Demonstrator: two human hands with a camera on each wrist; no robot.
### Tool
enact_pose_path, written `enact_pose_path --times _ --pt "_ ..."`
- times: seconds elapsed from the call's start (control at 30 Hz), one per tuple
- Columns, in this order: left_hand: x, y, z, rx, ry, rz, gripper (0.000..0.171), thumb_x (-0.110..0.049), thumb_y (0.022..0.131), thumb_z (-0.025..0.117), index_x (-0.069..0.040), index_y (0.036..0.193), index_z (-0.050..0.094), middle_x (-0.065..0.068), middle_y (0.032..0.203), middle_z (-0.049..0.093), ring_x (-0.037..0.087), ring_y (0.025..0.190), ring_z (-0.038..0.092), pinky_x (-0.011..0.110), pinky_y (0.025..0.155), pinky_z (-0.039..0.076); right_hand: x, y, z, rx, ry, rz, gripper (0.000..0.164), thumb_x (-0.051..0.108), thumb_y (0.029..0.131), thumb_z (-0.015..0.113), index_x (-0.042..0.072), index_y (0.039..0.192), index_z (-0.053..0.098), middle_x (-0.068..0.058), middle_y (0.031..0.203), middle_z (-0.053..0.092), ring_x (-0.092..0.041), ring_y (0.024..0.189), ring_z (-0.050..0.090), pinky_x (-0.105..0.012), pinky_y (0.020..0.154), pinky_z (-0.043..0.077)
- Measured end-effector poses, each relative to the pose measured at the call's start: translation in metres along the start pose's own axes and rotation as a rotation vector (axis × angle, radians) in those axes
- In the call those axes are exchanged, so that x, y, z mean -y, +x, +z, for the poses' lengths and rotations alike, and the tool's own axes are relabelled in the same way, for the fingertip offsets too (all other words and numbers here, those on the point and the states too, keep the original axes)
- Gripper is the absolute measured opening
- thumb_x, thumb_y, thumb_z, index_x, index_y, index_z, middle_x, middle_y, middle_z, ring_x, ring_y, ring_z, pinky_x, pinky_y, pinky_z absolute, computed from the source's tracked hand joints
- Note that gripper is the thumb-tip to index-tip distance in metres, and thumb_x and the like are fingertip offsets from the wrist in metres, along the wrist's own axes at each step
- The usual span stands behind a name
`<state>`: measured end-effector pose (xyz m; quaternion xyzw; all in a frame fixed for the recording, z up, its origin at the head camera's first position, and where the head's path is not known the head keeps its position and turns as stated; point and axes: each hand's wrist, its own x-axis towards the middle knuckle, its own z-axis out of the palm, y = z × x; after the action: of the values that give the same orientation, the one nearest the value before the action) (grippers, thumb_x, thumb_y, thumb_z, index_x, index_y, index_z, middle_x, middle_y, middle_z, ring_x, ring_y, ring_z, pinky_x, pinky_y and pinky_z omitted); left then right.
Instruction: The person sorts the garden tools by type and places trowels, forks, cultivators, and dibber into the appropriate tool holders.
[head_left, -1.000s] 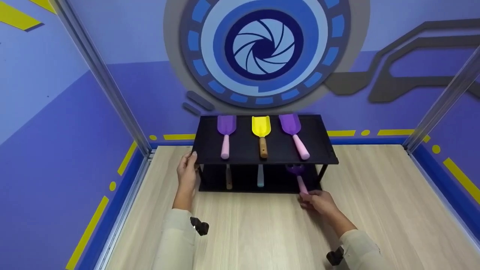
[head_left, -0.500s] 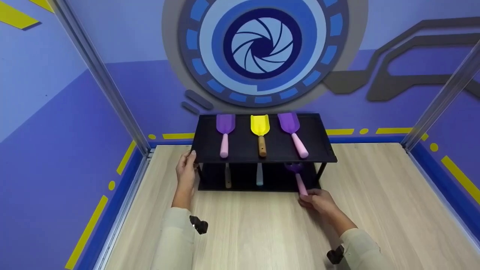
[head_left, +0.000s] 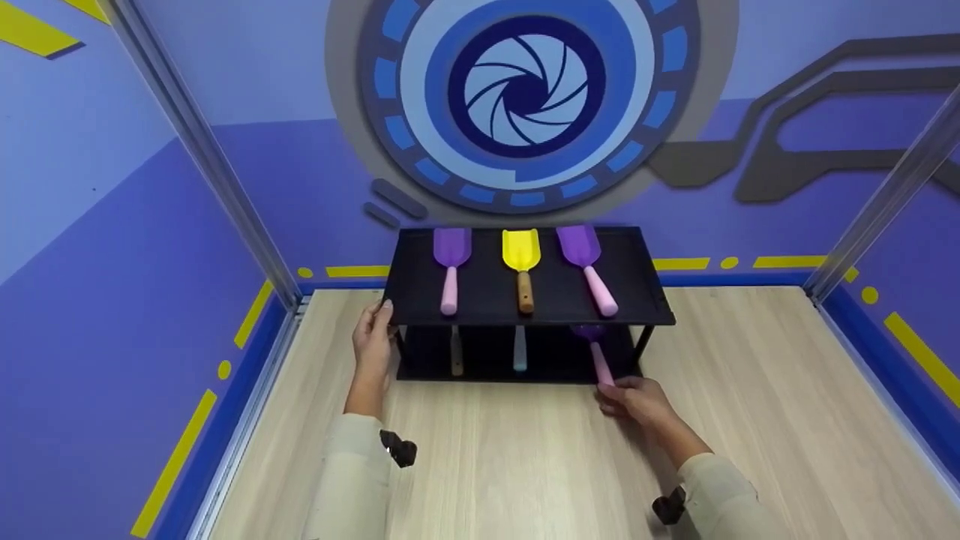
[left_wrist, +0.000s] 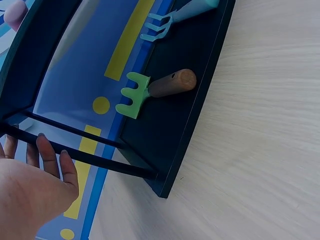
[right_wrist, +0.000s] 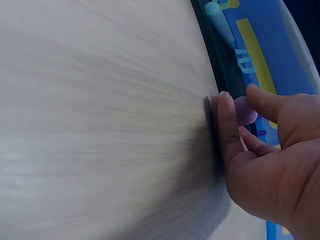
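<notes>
A two-tier black shelf (head_left: 480, 300) stands on the table. At its left end my left hand (head_left: 373, 339) grips the upper tier's corner, and the left wrist view shows its fingers at the side post (left_wrist: 85, 157). Low at the right front, my right hand (head_left: 637, 401) pinches the end of the pink handle (head_left: 602, 365) of a purple hand rake. The rake's head lies mostly hidden under the upper tier. In the right wrist view, thumb and fingers close around the handle's round end (right_wrist: 245, 111). The rake lies tilted on the lower tier.
The upper tier bears two purple shovels (head_left: 452, 249) (head_left: 579, 246) with pink handles and a yellow shovel (head_left: 521, 251) between them. On the lower tier lie a green rake (left_wrist: 134, 95) with a brown handle and a light-blue rake (left_wrist: 162, 27). Patterned walls (head_left: 247, 180) enclose the table.
The purple rake has slid slightly farther back under the upper tier, with my right hand following on its handle. My left hand stays at the shelf's corner.
</notes>
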<state>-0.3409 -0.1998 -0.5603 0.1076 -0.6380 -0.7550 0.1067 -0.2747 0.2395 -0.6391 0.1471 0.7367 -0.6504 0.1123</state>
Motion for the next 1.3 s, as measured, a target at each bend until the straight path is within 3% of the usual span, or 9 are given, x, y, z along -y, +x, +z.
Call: enact_pose_path --times 0.13,0.37,0.63,0.83,1.13,1.3 --pt "0.001 0.001 0.000 0.007 -0.007 0.000 0.034 -0.035 0.112 0.057 -0.011 0.135 0.064 -0.009 0.108 0.063 0.018 0.105 0.058 0.048 0.106 0.044 -0.001 0.002 0.001 -0.010 0.040 -0.005 0.038 0.016 0.098 0.078 -0.015 0.117 0.065 -0.011 0.098 0.083 -0.012 0.075 0.078 -0.029 0.076 0.065" --pt "0.001 0.001 -0.003 0.015 0.002 -0.023 0.038 -0.039 0.112 0.056 -0.012 0.138 0.063 -0.010 0.112 0.062 0.018 0.109 0.058 0.050 0.110 0.042 0.000 0.005 0.002 -0.034 0.015 0.002 0.038 0.018 0.098 0.079 -0.015 0.113 0.069 -0.010 0.093 0.082 -0.012 0.070 0.074 -0.028 0.071 0.064" --pt "-0.002 0.001 -0.004 0.024 0.011 -0.056 0.039 -0.034 0.112 0.055 -0.009 0.141 0.061 -0.009 0.109 0.063 0.021 0.110 0.058 0.050 0.109 0.042 0.001 0.008 0.002 -0.058 -0.012 0.047 0.040 0.025 0.096 0.081 -0.011 0.105 0.067 -0.008 0.077 0.076 -0.015 0.064 0.073 -0.030 0.064 0.064" --pt "-0.003 0.001 -0.002 0.024 -0.001 -0.034 0.038 -0.033 0.112 0.054 -0.008 0.140 0.061 -0.009 0.111 0.063 0.019 0.109 0.058 0.056 0.115 0.040 0.003 0.010 0.000 -0.079 -0.036 0.068 0.043 0.031 0.095 0.083 -0.008 0.100 0.067 -0.008 0.072 0.073 -0.016 0.061 0.072 -0.031 0.061 0.064" --pt "-0.001 0.001 0.000 0.022 -0.025 0.007 0.035 -0.034 0.112 0.055 -0.010 0.137 0.063 -0.012 0.108 0.063 0.013 0.102 0.057 0.048 0.110 0.043 0.001 0.016 0.000 -0.121 0.042 0.082 0.053 0.040 0.088 0.089 -0.009 0.093 0.070 -0.010 0.064 0.072 -0.019 0.057 0.071 -0.032 0.057 0.062" --pt "0.000 0.000 0.000 0.012 -0.020 0.007 0.036 -0.035 0.112 0.055 -0.011 0.137 0.064 -0.012 0.107 0.064 0.015 0.103 0.058 0.049 0.109 0.043 0.001 0.017 0.001 -0.129 0.022 0.079 0.052 0.041 0.088 0.089 -0.008 0.089 0.070 -0.008 0.062 0.070 -0.018 0.054 0.070 -0.032 0.055 0.062"
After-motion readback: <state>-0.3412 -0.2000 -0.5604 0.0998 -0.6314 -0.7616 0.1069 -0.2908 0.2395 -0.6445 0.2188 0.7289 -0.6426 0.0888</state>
